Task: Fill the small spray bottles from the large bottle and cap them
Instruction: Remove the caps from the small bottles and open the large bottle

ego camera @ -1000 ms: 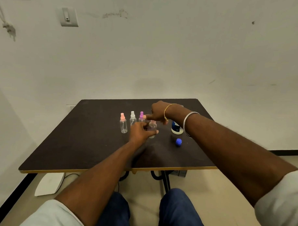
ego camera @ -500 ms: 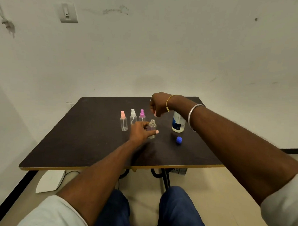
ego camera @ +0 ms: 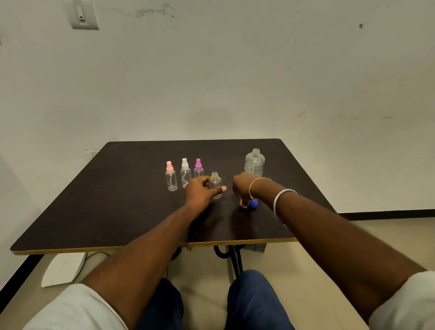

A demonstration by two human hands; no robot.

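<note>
The dark worktop (ego camera: 111, 198) has a pale trim along its near edge, and its far edge runs close to the wall (ego camera: 214, 78). All the task's things stand in the far middle of it, well apart from the near edge and the left edge, so a broad stretch of dark surface lies on those 2 sides. The large bottle (ego camera: 254, 163) stands upright nearest the far right corner, its neck open and its body clear with a faint label.

3 small bottles stand in a row to the left: the pink-capped spray bottle (ego camera: 171, 178), the white-capped spray bottle (ego camera: 185, 172) and the purple-capped spray bottle (ego camera: 198, 167), each clear, with a thin tube visible inside the first 2. Just right of them the uncapped small bottle (ego camera: 215, 183) stands upright on the worktop, mouth open. The left hand (ego camera: 202, 191) holds it, fingers clamped round its lower body with the thumb across the front.

The right hand (ego camera: 244, 188) reaches down to the worktop just beside the blue cap (ego camera: 253, 204). Its fingers point downward; something pale pink shows at their tips, but I cannot tell whether they grip anything.
</note>
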